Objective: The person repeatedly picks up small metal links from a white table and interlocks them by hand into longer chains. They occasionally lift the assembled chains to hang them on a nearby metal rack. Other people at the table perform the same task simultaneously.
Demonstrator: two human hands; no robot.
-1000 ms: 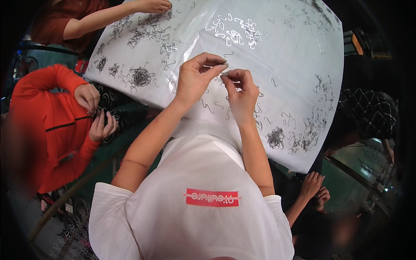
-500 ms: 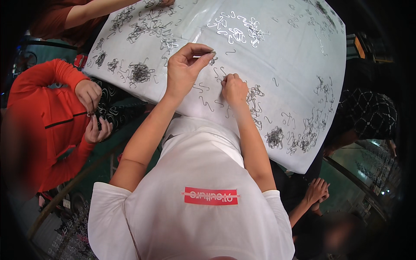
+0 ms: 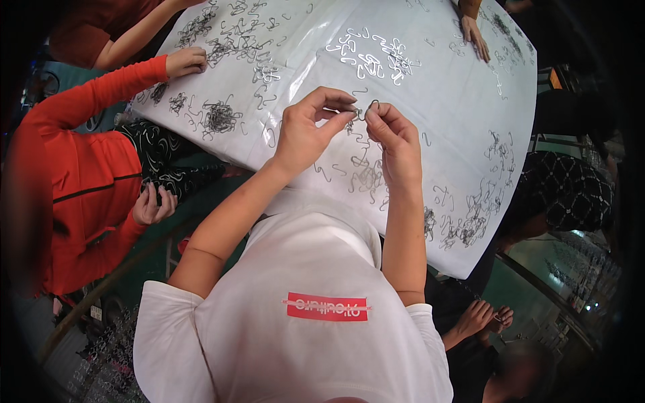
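Observation:
Over the near part of the table, my left hand [image 3: 319, 124] is closed in a pinch on a small dark metal hook, mostly hidden at the fingertips. My right hand [image 3: 396, 141] pinches an S-shaped wire hook [image 3: 374, 103] between thumb and forefinger, its curved end showing above the fingers. The fingertips of both hands are almost together, and the metal pieces meet in the narrow gap; whether they are linked I cannot tell. Beneath and between my forearms lies a loose pile of similar S-hooks [image 3: 365, 176] on the sheet.
A white plastic sheet covers the table [image 3: 447, 121]. Shiny hooks [image 3: 371, 64] lie farther back, with darker heaps [image 3: 220, 117] at left and more hooks [image 3: 470, 218] at right. A person in red [image 3: 94, 161] reaches in from the left. Another person's hand [image 3: 475, 40] rests on the far side.
My right hand has risen from the pile with a hook and come up to my left hand, which moved slightly right and nearer. The person in red has reached onto the table. A far hand has appeared.

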